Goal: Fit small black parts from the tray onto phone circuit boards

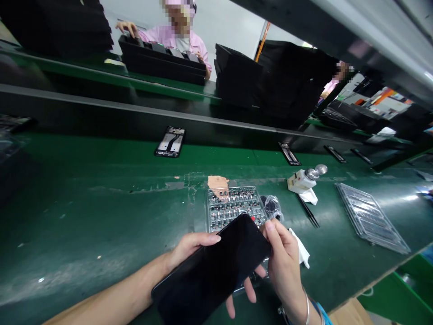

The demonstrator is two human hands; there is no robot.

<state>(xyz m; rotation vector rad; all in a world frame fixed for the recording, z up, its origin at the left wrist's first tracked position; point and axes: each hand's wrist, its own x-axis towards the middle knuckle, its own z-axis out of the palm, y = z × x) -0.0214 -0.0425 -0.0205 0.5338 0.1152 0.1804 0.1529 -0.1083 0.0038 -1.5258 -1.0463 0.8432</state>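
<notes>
Two hands meet on the dark phone (216, 271) at the lower centre of the frame, glossy face up and slanting toward the upper right. We see the left hand (189, 250) gripping it, thumb on the upper edge and fingertips showing past the lower edge, while the right hand (286, 257) has thumb and forefinger drawn together at the far corner; we cannot tell whether they pinch the edge or something small. The likeliest trouble, as we judge it, is a slip: the face looks smooth, and if our left thumb eases off, the phone could drop onto the clear tray (207, 212) just beyond and partly beneath it, scattering the small parts (232, 207) in its rows. Pressing too hard at the corner could mark or lift the edge, and bare fingertips could smudge the face. If our right wrist swings outward, it could drag the white wipe (302, 248) beside it, or catch the tweezers (308, 211) below the bottle (301, 182) at right of centre.
</notes>
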